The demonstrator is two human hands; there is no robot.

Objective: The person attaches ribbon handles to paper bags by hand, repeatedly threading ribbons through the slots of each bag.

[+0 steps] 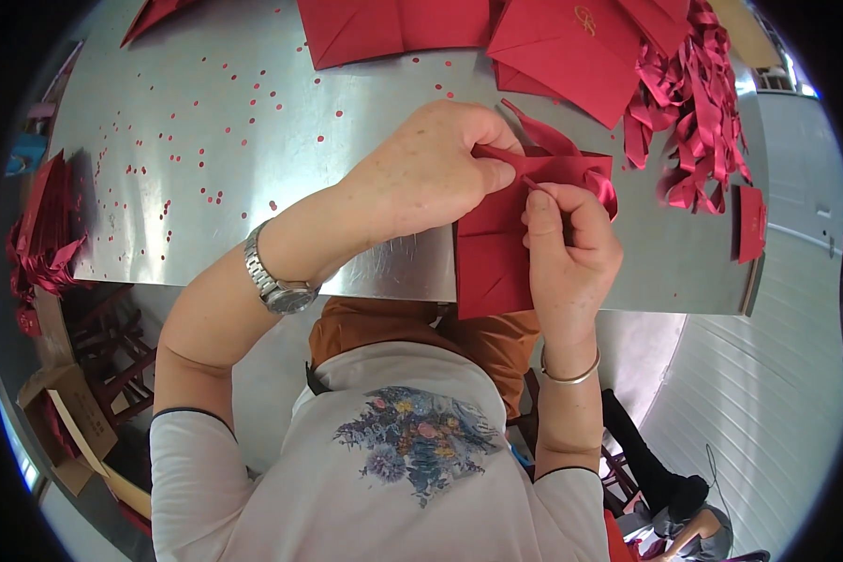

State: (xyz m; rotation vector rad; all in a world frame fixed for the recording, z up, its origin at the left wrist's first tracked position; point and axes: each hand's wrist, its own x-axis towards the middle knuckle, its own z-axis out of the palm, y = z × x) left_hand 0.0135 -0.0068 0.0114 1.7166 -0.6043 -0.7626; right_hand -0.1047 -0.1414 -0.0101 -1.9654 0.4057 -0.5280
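Note:
A red paper gift bag [493,267] lies flat at the table's near edge, its lower end reaching past that edge. My left hand [450,159] grips the bag's upper edge, thumb and fingers pinched on the red paper. With thumb and forefinger my right hand [571,234] pinches the thin end of a red ribbon [532,184] at the face of the bag. Part of the ribbon [543,131] stands up behind the bag's top, and another loop [601,192] curls by its right side.
More red bags [571,47] lie at the table's far side. A heap of red ribbons [693,112] sits at the far right. Small red paper dots [253,103] dot the metal table [347,140]. Bags with ribbons [42,234] pile up at the left; a cardboard box [75,421] stands below. Another person [698,534] is at lower right.

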